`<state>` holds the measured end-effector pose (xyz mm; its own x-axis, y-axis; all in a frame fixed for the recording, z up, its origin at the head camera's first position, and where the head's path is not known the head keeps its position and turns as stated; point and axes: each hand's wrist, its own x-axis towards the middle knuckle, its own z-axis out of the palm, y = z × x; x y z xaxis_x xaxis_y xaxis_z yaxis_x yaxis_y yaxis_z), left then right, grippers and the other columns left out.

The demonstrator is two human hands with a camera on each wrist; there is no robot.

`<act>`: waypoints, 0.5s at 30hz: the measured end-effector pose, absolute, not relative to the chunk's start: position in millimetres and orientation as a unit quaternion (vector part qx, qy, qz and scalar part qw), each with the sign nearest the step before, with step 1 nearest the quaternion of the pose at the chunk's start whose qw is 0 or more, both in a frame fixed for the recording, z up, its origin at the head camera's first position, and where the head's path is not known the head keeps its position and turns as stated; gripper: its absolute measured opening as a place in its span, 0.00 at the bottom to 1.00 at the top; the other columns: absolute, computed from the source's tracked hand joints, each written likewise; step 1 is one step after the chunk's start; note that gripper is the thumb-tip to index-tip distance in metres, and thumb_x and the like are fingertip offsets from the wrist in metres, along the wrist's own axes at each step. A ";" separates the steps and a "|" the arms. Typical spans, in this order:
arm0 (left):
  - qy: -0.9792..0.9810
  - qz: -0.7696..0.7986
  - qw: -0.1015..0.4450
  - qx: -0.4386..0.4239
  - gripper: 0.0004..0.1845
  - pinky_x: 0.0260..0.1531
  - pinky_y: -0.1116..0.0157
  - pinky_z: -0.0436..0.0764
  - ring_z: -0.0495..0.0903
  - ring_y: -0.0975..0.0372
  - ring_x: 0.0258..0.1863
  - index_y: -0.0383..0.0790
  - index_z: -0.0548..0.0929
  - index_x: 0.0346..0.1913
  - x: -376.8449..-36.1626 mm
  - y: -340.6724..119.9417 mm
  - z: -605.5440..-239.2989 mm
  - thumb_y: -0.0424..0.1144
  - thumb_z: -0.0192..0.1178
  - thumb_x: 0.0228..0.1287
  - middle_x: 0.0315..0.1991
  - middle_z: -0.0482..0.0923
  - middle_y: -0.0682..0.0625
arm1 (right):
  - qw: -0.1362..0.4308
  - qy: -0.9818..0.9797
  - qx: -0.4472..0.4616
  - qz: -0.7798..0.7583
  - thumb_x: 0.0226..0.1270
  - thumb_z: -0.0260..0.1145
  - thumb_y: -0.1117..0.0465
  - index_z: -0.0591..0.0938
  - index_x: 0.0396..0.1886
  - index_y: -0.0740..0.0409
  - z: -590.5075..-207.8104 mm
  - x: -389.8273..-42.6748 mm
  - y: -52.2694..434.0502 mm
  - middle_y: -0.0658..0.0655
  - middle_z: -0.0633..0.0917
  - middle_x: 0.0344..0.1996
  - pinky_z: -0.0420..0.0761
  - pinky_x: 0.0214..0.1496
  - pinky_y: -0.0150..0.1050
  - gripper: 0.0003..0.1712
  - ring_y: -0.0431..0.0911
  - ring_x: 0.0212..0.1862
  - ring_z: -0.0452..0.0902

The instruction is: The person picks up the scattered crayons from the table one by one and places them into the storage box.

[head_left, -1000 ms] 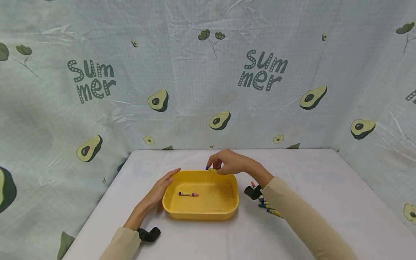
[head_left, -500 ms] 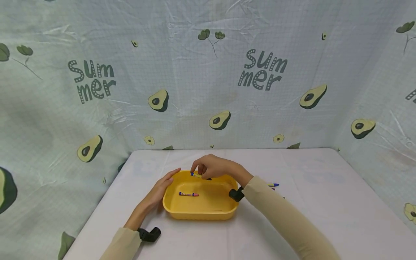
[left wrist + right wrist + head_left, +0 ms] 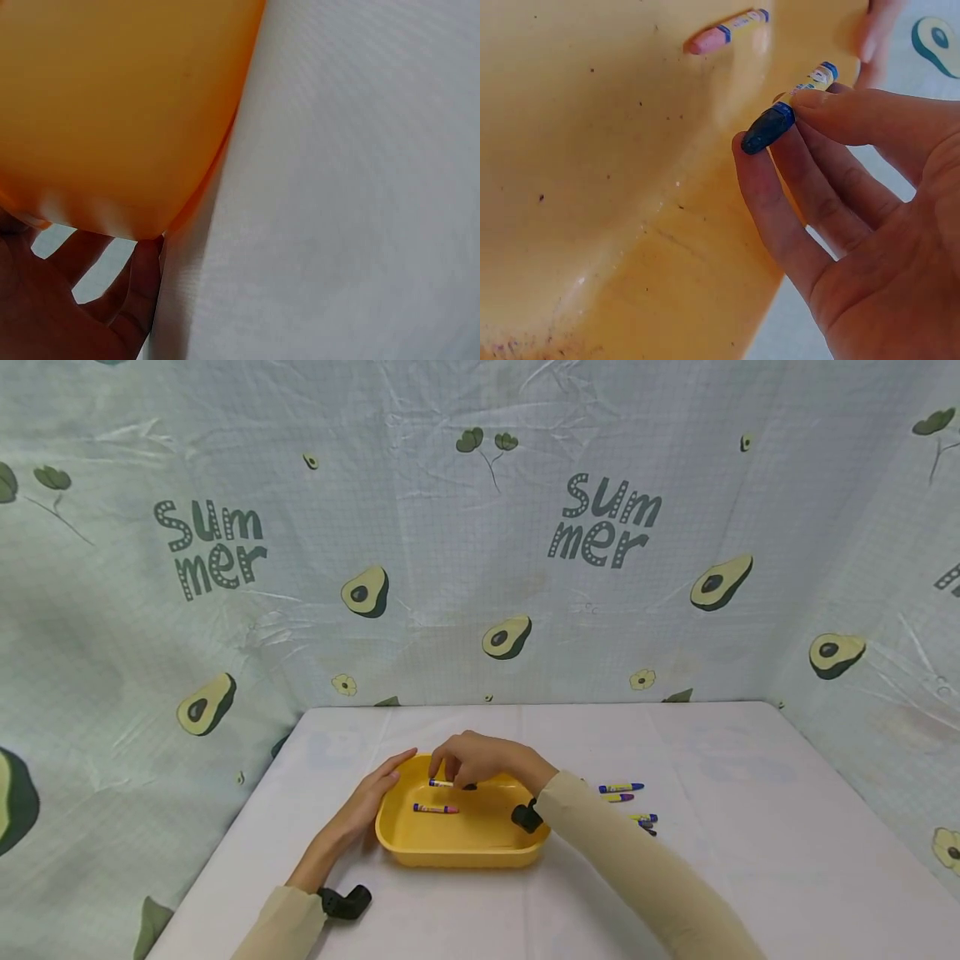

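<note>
A dark-tipped crayon (image 3: 769,128) in a yellow-and-blue wrapper is pinched between the thumb and fingers of my right hand (image 3: 480,757). This hand is over the inside of the yellow plastic tray (image 3: 465,858), toward its back wall. A pink crayon (image 3: 435,808) lies on the tray floor, left of the middle. At the tray's left end, my left hand (image 3: 367,797) grips the edge, its thumb over the rim and its fingers along the outer wall. In the left wrist view, fingertips (image 3: 146,255) touch the wall's outside.
Several crayons (image 3: 617,797) lie loose on the white tabletop (image 3: 720,827) to the tray's right, partly hidden by the right sleeve. A pale cloth (image 3: 427,527) with avocado prints hangs behind the table. Dark specks dot the tray floor.
My right hand has carried the dark crayon from the tray's back rim leftward and down into the tray. More loose crayons now show beside the right sleeve. The left hand has stayed still.
</note>
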<state>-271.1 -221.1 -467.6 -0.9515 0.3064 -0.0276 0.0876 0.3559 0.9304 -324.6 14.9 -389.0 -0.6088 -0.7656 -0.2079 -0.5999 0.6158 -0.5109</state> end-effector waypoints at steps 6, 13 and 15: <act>0.818 0.554 0.095 0.121 0.27 0.81 0.41 0.50 0.53 0.43 0.82 0.47 0.58 0.82 -269.0 -220.9 -465.3 0.41 0.32 0.86 0.83 0.53 0.40 | 0.216 0.873 -0.397 -0.183 0.67 0.67 0.71 0.86 0.58 0.52 -398.1 -324.3 7.4 0.52 0.88 0.43 0.84 0.41 0.27 0.21 0.39 0.39 0.80; 0.815 0.557 0.098 0.126 0.27 0.81 0.40 0.50 0.53 0.43 0.82 0.48 0.59 0.82 -269.5 -221.9 -466.4 0.41 0.32 0.86 0.83 0.53 0.40 | 0.231 0.878 -0.383 -0.172 0.68 0.67 0.72 0.86 0.57 0.51 -407.0 -324.3 3.0 0.53 0.89 0.44 0.84 0.41 0.29 0.21 0.39 0.39 0.82; 0.816 0.556 0.097 0.128 0.27 0.81 0.41 0.50 0.53 0.43 0.82 0.48 0.59 0.82 -269.9 -221.7 -466.6 0.41 0.32 0.86 0.83 0.53 0.40 | 0.230 0.878 -0.384 -0.169 0.68 0.67 0.72 0.86 0.57 0.51 -407.8 -323.8 2.2 0.53 0.89 0.44 0.84 0.40 0.29 0.21 0.39 0.38 0.82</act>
